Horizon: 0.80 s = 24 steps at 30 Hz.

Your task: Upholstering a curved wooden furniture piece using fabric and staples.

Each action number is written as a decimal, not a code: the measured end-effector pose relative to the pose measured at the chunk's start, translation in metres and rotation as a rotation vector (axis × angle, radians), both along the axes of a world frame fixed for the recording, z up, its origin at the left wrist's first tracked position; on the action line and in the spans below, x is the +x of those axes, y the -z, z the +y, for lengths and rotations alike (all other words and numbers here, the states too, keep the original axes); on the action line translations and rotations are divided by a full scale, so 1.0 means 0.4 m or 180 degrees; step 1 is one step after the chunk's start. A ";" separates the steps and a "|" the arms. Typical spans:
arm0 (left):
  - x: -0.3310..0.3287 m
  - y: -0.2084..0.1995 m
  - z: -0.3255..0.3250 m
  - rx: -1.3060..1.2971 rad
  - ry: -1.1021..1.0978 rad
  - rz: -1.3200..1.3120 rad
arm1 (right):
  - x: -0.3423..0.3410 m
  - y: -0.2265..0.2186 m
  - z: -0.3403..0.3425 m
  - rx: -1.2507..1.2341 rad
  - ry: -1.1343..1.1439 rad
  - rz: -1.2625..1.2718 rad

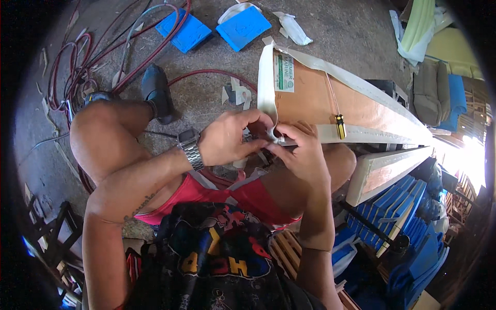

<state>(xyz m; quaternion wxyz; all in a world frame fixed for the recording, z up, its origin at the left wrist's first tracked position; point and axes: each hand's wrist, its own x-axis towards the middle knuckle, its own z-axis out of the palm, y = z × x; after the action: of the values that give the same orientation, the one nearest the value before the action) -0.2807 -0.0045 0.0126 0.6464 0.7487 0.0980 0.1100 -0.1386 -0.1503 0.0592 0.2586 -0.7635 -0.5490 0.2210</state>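
A long wooden panel [310,98] lies in front of me, its edges wrapped in white upholstery cover [266,85]. At the panel's near left corner, my left hand [225,137] pinches the gathered cover between thumb and fingers. My right hand [305,152] grips the same fold from the other side, so the fingertips nearly meet. The fold itself is partly hidden by the fingers. Just right of my right hand, a screwdriver [340,126] with a yellow and black handle rests across the panel's near edge, its shaft pointing away from me.
Tangled red hoses [57,77] spread over the floor at the left. Blue pads [243,28] and white scraps lie beyond the panel. A second white-edged panel [382,173] sits at the right, above stacked blue pieces [387,204]. A grey cushion [429,93] stands farther off.
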 end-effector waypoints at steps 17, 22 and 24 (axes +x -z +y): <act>-0.014 0.012 -0.036 -0.0421 -0.0165 0.0442 | -0.029 -0.007 -0.033 -0.0147 0.0878 0.1106; -0.008 -0.013 -0.050 -0.1120 -0.0105 0.1227 | -0.034 -0.002 -0.049 -0.0041 0.0690 0.0965; -0.020 -0.010 -0.054 -0.1254 -0.0140 0.1120 | -0.044 -0.006 -0.053 0.0024 0.0656 0.0874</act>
<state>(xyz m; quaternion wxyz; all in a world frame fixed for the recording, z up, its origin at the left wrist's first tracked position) -0.2886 -0.0262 0.0165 0.7501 0.6137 0.2447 -0.0291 -0.1563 -0.1716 0.0617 0.3553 -0.7774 -0.4281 0.2934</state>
